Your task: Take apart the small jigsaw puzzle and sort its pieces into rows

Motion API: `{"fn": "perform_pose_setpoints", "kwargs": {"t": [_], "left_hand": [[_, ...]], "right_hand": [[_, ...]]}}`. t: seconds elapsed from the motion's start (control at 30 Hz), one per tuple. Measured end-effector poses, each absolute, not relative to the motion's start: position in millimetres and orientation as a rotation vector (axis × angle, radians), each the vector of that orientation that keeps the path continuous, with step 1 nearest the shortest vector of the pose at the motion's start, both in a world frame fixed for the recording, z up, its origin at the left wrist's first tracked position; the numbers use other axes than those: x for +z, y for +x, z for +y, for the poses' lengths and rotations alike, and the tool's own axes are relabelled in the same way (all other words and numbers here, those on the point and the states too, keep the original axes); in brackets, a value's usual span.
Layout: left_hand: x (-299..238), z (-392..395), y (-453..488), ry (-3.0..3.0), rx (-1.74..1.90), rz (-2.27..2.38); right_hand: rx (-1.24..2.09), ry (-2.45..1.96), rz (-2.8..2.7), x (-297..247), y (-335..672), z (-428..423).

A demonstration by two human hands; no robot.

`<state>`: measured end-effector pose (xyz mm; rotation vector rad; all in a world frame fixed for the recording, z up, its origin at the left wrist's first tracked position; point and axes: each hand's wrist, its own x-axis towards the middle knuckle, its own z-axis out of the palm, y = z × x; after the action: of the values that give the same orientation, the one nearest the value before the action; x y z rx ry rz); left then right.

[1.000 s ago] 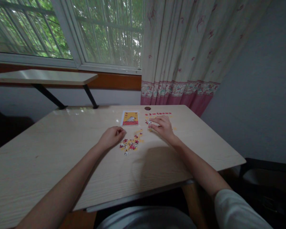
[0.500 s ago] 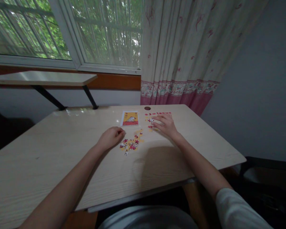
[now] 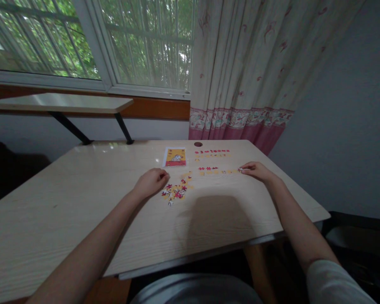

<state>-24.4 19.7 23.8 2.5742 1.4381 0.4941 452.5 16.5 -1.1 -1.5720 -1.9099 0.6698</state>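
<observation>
At the right end of a row of yellow puzzle pieces [image 3: 215, 172], my right hand [image 3: 258, 171] pinches a small whitish puzzle piece [image 3: 240, 169] close to the table. My left hand [image 3: 151, 183] rests with curled fingers beside a loose pile of puzzle pieces [image 3: 177, 192] in red, yellow and white; whether anything is between its fingertips is too small to tell. Behind the pile lies a picture card [image 3: 176, 157] with a white animal on yellow and red. Further rows of red pieces [image 3: 212, 151] and yellow ones lie to the card's right.
The light wooden table [image 3: 91, 202] has a round cable hole [image 3: 198, 144] near its back edge. A raised shelf [image 3: 60, 102] on black legs stands at the back left. Beyond are a window and a patterned curtain [image 3: 240, 84].
My right hand has moved right from over the rows to the end of the lower yellow row, its fingers now closed on a piece. The left hand stays by the pile.
</observation>
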Motion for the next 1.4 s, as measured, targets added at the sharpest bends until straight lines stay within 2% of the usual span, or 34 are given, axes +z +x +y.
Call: {"fn": "perform_pose_setpoints", "kwargs": {"t": [0.1,0.37,0.9,1.03,1.17,1.4], "left_hand": [[22,21,-26,2.575,0.485,1.46],[22,20,-25,2.589,0.474,1.441],[27,17,-24,2.574,0.486,1.42],[26,17,-24,2.579,0.475,1.427],[26,18,-23,2.582,0.459,1.441],[27,15,-20,2.563,0.469,1.439]], "right_hand": [[0.694,-1.553,-1.915,-5,465,16],[0.45,-1.533,-2.048,-9,462,20],[0.467,-1.561,-2.03,-4,453,16],[0.385,-1.597,-1.966,-3,448,14],[0.222,-1.558,-1.917,8,409,12],[0.123,-1.139,-2.557,27,291,18]]}}
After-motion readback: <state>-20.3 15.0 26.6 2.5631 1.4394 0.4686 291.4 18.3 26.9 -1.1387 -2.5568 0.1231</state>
